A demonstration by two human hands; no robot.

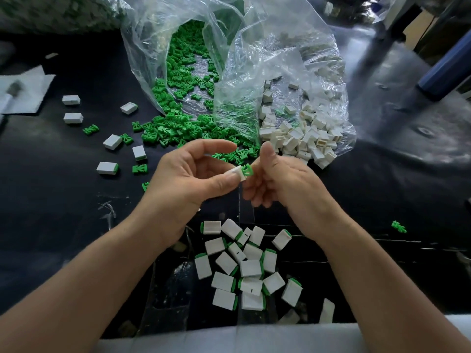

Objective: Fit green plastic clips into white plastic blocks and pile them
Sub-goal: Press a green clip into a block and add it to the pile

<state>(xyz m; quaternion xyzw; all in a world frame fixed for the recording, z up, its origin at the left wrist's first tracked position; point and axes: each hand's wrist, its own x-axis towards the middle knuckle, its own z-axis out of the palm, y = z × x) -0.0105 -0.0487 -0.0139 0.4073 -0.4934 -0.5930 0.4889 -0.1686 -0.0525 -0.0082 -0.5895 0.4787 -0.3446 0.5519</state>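
Your left hand [193, 174] pinches a white block [238, 173] while your right hand [275, 179] pinches a green clip [247, 169] at its mouth, not yet seated. Some twenty finished pieces [248, 266] lie piled on the bench [51, 200] near you; both bags [254, 80] remain well stocked, so plenty is left.

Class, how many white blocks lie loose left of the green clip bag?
6: two white blocks beside the white cloth, one nearest the bag, three lower, left of the left hand. None appears hidden.
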